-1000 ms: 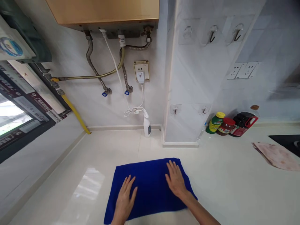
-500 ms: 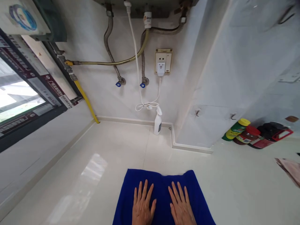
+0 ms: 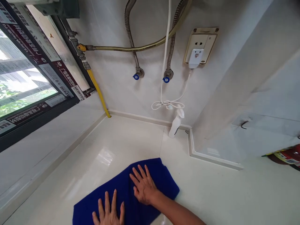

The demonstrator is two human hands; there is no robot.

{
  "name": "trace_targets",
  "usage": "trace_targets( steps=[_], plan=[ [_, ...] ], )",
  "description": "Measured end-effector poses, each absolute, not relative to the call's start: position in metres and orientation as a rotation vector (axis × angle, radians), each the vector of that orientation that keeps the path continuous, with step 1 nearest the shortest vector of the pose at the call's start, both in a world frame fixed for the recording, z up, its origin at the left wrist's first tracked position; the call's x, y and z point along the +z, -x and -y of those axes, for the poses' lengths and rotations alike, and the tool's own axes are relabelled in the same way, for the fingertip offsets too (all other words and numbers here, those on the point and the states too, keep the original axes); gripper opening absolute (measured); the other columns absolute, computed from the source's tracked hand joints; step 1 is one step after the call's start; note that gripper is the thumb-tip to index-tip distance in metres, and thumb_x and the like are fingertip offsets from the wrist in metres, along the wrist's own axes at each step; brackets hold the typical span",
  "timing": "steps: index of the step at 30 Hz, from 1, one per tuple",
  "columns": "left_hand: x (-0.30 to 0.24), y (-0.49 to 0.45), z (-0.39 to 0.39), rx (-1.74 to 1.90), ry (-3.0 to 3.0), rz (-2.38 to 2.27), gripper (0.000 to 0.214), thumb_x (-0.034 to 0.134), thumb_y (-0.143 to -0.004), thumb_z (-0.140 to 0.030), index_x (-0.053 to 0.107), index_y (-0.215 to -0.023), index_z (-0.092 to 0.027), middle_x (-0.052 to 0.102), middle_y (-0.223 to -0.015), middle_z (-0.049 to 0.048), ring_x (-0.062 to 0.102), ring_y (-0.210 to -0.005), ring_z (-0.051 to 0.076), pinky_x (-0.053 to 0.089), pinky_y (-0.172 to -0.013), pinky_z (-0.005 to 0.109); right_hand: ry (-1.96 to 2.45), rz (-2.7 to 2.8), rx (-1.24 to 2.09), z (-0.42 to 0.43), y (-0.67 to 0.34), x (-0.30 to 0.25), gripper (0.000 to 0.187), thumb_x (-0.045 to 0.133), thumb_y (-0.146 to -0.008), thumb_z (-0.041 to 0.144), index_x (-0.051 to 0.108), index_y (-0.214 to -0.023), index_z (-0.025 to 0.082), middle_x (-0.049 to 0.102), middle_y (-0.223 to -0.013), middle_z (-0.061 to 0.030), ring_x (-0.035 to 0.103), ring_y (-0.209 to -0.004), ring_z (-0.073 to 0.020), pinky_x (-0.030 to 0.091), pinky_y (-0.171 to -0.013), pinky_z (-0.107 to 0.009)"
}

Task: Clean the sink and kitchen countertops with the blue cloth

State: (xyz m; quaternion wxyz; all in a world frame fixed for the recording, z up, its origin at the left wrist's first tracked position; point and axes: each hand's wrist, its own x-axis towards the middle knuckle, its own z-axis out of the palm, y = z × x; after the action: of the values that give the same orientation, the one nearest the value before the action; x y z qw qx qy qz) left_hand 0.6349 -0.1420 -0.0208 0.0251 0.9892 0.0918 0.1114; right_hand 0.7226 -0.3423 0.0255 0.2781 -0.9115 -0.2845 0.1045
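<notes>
A blue cloth (image 3: pixel 161 178) lies spread on the glossy white countertop (image 3: pixel 131 134), turned at an angle. My left hand (image 3: pixel 109 214) rests flat on its near left part, fingers spread and pointing away from me. Farther forward and to the right, my right hand (image 3: pixel 144 186) also presses flat on the cloth with its fingers apart. The cloth's near edge runs out of view at the bottom.
A white spray bottle (image 3: pixel 175 123) stands at the back corner under a coiled white cord (image 3: pixel 168 104). A yellow gas pipe (image 3: pixel 98 92) meets the counter at the left. Jars (image 3: pixel 287 156) stand at the far right, below a wall hook (image 3: pixel 245 124). A window (image 3: pixel 25 78) is on the left.
Both hands have moved left with the cloth, the right hand farther forward than the left. The cloth has turned. My view has come closer to the back wall and shifted left.
</notes>
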Motion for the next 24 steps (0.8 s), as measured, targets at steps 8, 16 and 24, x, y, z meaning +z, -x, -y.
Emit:
trace_targets(
  steps=[8, 16, 24],
  plan=[
    [-0.016, -0.746, 0.163, 0.349, -3.086, -0.310, 0.057, 0.035, -0.100, -0.039, 0.044, -0.152, -0.018, 0.033, -0.163, 0.0173, 0.020, -0.152, 0.042, 0.018, -0.122, 0.064, 2.518, 0.625, 0.139, 0.343, -0.805, 0.003, 0.061, 0.040, -0.103, 0.043, 0.029, -0.161, 0.026, 0.013, -0.170, -0.0027, 0.004, -0.158, -0.0296, 0.000, -0.127, -0.057],
    [-0.020, -0.801, 0.191, 0.328, -3.034, -0.097, 0.054, 0.043, -0.100, -0.037, 0.043, -0.152, -0.027, 0.030, -0.164, 0.0100, 0.023, -0.153, 0.038, 0.020, -0.123, 0.064, 2.763, 0.397, 0.048, 0.403, -0.840, -0.021, 0.059, 0.035, -0.103, 0.038, 0.029, -0.161, 0.031, 0.014, -0.170, 0.0016, 0.008, -0.158, -0.0265, 0.004, -0.127, -0.054],
    [-0.029, -0.774, 0.239, 0.298, -2.895, 0.313, 0.056, 0.042, -0.099, -0.036, 0.038, -0.155, -0.032, 0.026, -0.165, 0.0064, 0.022, -0.153, 0.035, 0.025, -0.123, 0.065, 2.976, 0.086, -0.095, 0.468, -0.774, -0.041, 0.058, 0.028, -0.102, 0.036, 0.031, -0.160, 0.029, 0.021, -0.168, 0.0021, 0.015, -0.157, -0.0264, 0.013, -0.126, -0.055]
  ],
)
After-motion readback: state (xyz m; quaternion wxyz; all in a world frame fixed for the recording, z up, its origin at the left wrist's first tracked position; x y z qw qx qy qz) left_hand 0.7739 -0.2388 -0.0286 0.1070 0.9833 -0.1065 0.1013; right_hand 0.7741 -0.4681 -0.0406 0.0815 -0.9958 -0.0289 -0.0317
